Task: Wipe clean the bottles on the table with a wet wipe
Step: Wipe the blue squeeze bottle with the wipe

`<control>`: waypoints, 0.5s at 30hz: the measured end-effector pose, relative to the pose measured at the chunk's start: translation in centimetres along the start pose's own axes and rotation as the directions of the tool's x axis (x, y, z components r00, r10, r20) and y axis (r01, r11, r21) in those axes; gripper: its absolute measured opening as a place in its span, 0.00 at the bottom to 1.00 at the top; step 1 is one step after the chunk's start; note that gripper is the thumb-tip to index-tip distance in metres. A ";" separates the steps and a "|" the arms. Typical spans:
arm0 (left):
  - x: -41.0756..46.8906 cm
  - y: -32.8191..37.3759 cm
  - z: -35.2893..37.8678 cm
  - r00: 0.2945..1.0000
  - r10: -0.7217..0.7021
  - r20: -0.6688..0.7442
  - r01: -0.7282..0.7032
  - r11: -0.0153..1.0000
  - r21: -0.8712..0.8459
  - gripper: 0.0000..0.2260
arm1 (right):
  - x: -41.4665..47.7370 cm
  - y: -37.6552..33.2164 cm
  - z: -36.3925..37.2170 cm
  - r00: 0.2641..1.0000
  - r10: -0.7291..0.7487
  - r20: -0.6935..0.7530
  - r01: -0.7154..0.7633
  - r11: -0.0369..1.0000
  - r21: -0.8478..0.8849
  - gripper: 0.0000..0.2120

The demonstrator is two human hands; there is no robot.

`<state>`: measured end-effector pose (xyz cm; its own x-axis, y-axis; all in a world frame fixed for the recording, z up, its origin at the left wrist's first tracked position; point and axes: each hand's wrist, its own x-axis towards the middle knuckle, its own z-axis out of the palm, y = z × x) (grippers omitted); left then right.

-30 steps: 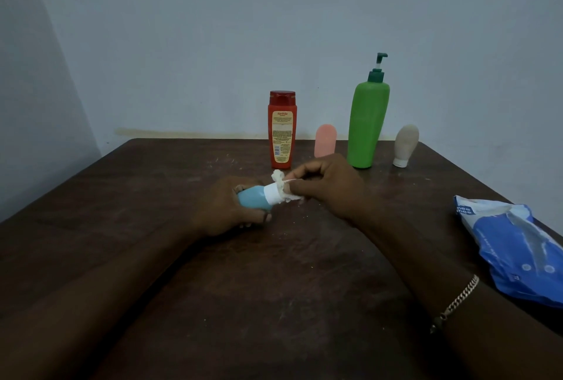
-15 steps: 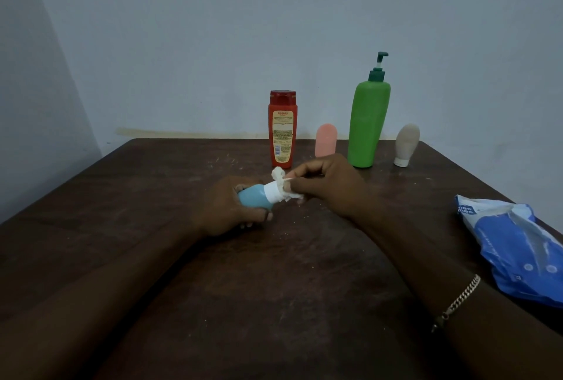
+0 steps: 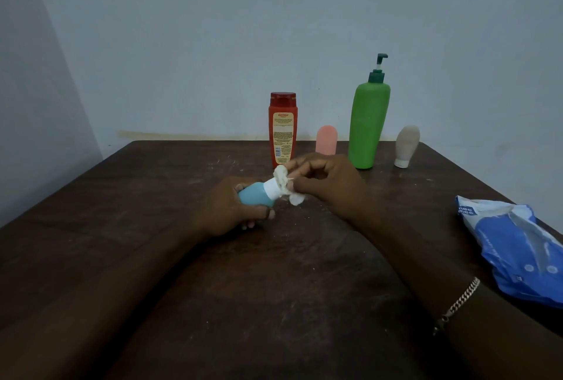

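My left hand (image 3: 227, 207) grips a small blue bottle (image 3: 254, 195) with a white cap (image 3: 272, 188), held on its side just above the dark wooden table (image 3: 152, 197). My right hand (image 3: 327, 184) pinches a crumpled white wet wipe (image 3: 285, 183) against the cap end of the bottle. At the back of the table stand a red bottle (image 3: 282, 130), a small pink bottle (image 3: 326, 139), a tall green pump bottle (image 3: 368, 124) and a small beige bottle (image 3: 406, 145) resting cap down.
A blue and white wet wipe pack (image 3: 518, 248) lies at the table's right edge. Pale walls close the back and left. White crumbs and smears dot the tabletop near the bottles.
The wipe has shifted a little around the cap, with a tuft now hanging below it. Both hands and the blue bottle stay in nearly the same place.
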<state>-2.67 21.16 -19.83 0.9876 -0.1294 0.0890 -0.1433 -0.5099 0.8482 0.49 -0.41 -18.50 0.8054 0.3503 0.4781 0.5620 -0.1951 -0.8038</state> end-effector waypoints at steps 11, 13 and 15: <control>0.1 -0.1 0.0 1.000 -0.023 -0.011 0.021 0.990 -0.138 0.16 | -0.2 -0.3 1.0 0.991 -0.127 0.043 0.134 0.956 -0.260 0.15; 0.2 -0.2 0.0 1.000 -0.025 0.003 0.025 0.994 -0.107 0.15 | -0.3 -0.2 1.1 0.991 -0.129 0.021 0.130 0.956 -0.262 0.15; 0.2 -0.3 0.0 0.999 -0.025 0.022 0.026 0.998 -0.054 0.15 | -0.4 0.0 1.2 0.991 -0.131 0.002 0.126 0.953 -0.275 0.14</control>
<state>-2.43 21.23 -20.06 0.9892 -0.1353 0.0561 -0.1136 -0.4663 0.8773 -0.03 0.54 -19.12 0.7248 0.3744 0.5783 0.6889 -0.3935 -0.6087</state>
